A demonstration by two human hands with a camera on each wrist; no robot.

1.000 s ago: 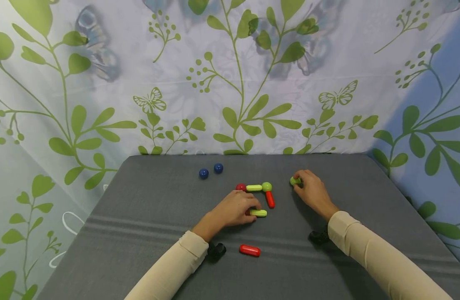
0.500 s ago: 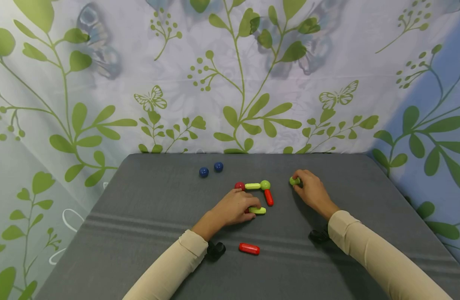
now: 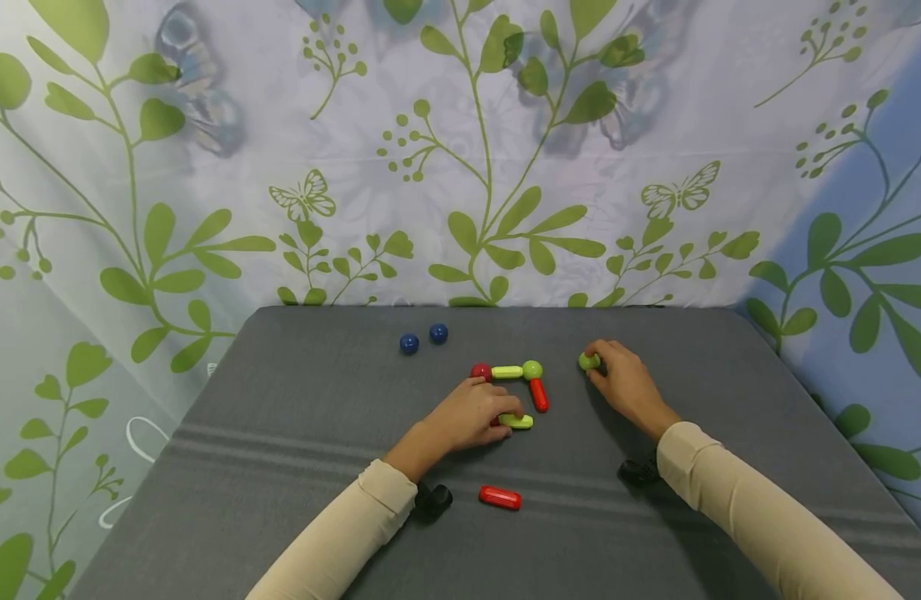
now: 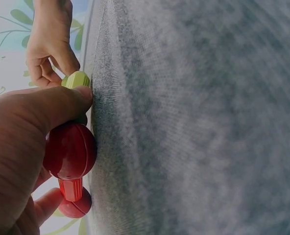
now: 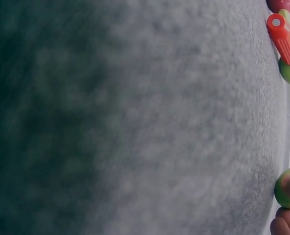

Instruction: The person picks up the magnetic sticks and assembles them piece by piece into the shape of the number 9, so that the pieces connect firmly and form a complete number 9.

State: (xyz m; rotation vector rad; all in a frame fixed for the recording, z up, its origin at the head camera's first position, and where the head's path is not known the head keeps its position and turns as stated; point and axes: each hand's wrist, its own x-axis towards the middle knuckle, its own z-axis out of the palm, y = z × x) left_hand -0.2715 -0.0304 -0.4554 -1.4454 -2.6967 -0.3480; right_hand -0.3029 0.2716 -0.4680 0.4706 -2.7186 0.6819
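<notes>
My left hand (image 3: pixel 468 414) pinches a yellow-green magnetic stick (image 3: pixel 517 422), its thumb lying along it in the left wrist view. That stick joins a red ball (image 4: pixel 70 151), from which a red stick (image 4: pixel 71 189) runs to a farther red ball (image 3: pixel 481 372). From the farther ball another yellow-green stick (image 3: pixel 508 372) leads to a green ball (image 3: pixel 532 369). A red stick (image 3: pixel 538 395) sticks out of the green ball toward me, its near end free. Off to the right, my right hand (image 3: pixel 627 385) pinches a second green ball (image 3: pixel 588 362) at the table surface.
One loose red stick (image 3: pixel 500 498) lies nearer to me on the grey cloth-covered table (image 3: pixel 317 467). Two blue balls (image 3: pixel 409 343) sit toward the back left. A patterned curtain (image 3: pixel 355 167) hangs behind the table's far edge.
</notes>
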